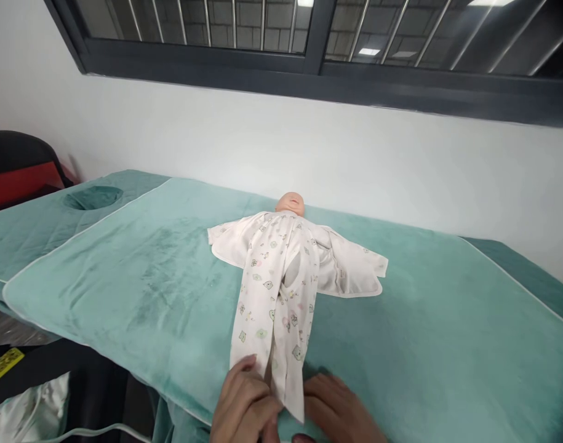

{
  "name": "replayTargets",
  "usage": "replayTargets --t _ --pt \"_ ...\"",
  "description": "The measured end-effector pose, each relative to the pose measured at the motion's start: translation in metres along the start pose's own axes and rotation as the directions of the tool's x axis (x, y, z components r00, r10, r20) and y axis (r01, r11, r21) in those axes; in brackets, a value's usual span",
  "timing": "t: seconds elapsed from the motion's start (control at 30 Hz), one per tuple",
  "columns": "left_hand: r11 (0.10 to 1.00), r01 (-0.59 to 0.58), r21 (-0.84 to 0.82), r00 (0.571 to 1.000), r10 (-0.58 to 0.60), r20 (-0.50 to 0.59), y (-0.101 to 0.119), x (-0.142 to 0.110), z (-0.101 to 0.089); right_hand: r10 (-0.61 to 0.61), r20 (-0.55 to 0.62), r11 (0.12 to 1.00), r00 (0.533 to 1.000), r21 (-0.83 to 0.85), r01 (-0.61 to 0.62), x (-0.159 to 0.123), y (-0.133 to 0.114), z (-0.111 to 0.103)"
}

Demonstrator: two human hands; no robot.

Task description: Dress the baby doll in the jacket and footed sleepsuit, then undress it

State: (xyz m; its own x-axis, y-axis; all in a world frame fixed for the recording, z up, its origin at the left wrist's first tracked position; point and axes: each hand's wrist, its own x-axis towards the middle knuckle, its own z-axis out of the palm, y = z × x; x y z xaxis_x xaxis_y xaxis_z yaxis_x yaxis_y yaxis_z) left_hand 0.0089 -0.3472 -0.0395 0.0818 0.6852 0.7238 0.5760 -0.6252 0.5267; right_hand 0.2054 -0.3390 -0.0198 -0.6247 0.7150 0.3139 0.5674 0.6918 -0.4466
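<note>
A baby doll [291, 203] lies on its back on a teal towel [138, 277], head toward the wall. It wears white printed baby clothes [276, 271], the top spread open to both sides and the trouser legs stretched toward me. My left hand [244, 403] rests on the end of the left trouser leg, fingers bent and pressing on the cloth. My right hand [341, 409] lies flat on the towel just right of the leg ends, fingers stretched out and holding nothing.
The towel covers a teal massage bed with a face hole [93, 197] at the left. A white wall and dark window frame stand behind. A black and red chair [18, 166] is at the far left. White cloth [27, 412] sits below the bed's near edge.
</note>
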Motion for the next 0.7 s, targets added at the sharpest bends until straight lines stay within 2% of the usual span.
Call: replayTargets --t 0.03,0.1,0.2,0.3,0.37,0.43,0.53,0.6,0.7 --pt "1.000 0.026 -0.018 1.000 -0.026 -0.004 -0.004 0.004 -0.004 0.011 0.037 0.997 0.999 0.079 -0.014 0.006 0.003 -0.014" --pt "0.993 0.117 -0.022 0.993 -0.117 -0.002 -0.015 0.016 -0.011 0.123 0.033 0.972 0.992 0.197 -0.127 0.026 0.015 -0.045" --pt "0.950 0.311 0.034 0.949 -0.312 0.032 -0.036 0.044 -0.009 0.296 -0.083 0.940 0.952 0.201 -0.275 0.080 0.049 -0.082" --pt "0.888 0.453 0.085 0.885 -0.459 0.081 -0.049 0.072 0.004 0.381 -0.194 0.922 0.904 0.158 -0.354 0.154 0.095 -0.101" --pt "0.867 0.485 0.117 0.864 -0.495 0.087 -0.051 0.084 0.013 0.370 -0.206 0.928 0.906 0.114 -0.354 0.204 0.126 -0.104" --pt "0.867 0.479 0.137 0.868 -0.491 0.070 -0.050 0.089 0.019 0.340 -0.159 0.940 0.927 0.026 -0.340 0.245 0.151 -0.102" --pt "0.880 0.459 0.122 0.883 -0.467 0.046 -0.052 0.087 0.026 0.288 0.020 0.955 0.957 -0.082 -0.286 0.285 0.174 -0.100" --pt "0.874 0.478 0.089 0.876 -0.482 0.020 -0.055 0.084 0.029 0.259 0.109 0.964 0.960 -0.099 -0.249 0.298 0.180 -0.101" --pt "0.843 0.538 0.028 0.843 -0.538 0.003 -0.060 0.082 0.031 0.213 0.229 0.977 0.950 -0.047 -0.208 0.303 0.183 -0.108"
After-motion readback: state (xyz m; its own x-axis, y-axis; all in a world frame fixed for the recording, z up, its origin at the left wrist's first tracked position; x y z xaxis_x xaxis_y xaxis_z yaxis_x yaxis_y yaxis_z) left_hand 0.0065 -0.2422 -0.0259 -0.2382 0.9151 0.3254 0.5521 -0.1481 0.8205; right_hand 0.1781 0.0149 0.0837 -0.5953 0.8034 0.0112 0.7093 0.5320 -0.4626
